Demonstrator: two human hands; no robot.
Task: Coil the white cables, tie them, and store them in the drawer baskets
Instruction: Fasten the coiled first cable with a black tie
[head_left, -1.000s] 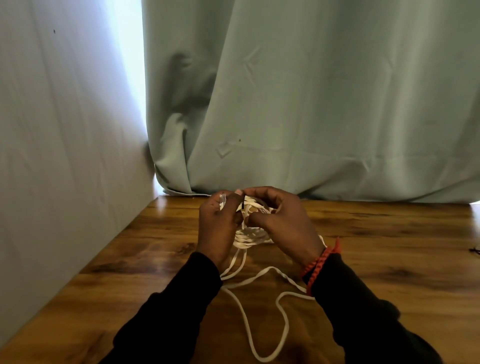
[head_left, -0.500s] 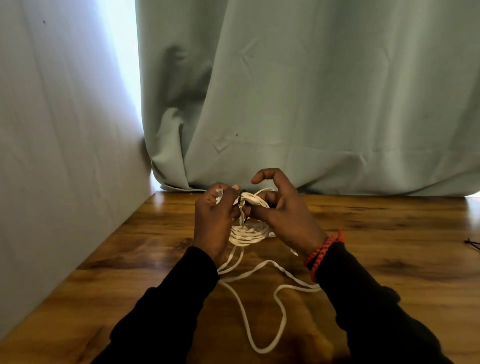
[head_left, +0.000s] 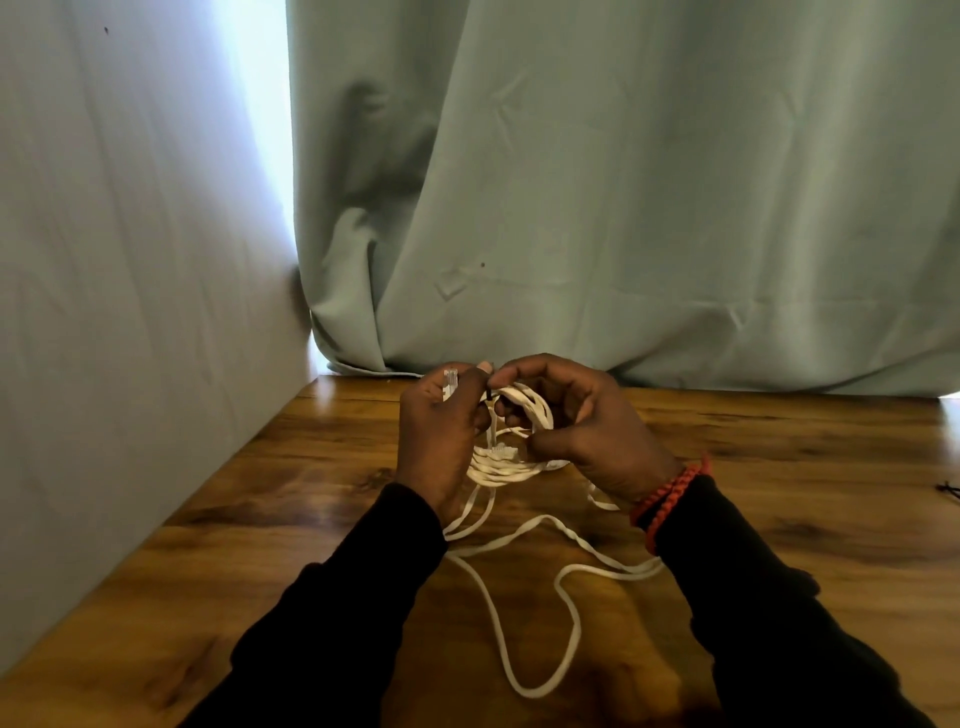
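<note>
A flat white cable (head_left: 506, 465) is coiled into a small bundle held just above the wooden table (head_left: 779, 467). My left hand (head_left: 441, 431) grips the coil's left side, with a clear plug end (head_left: 450, 379) sticking up past its fingers. My right hand (head_left: 587, 421) holds the coil's right side and pinches a thin dark tie (head_left: 489, 397) at the top of the bundle, together with the left thumb. A long loose tail of cable (head_left: 566, 613) loops over the table toward me. No drawer or basket is in view.
A pale green curtain (head_left: 623, 208) hangs behind the table's far edge. A grey fabric wall (head_left: 130, 260) runs along the left edge. A small dark object (head_left: 950, 491) lies at the far right edge of the table.
My right index finger, raised half a second ago, has curled back down onto the top of the coil beside the dark tie. Both hands stay on the bundle.
</note>
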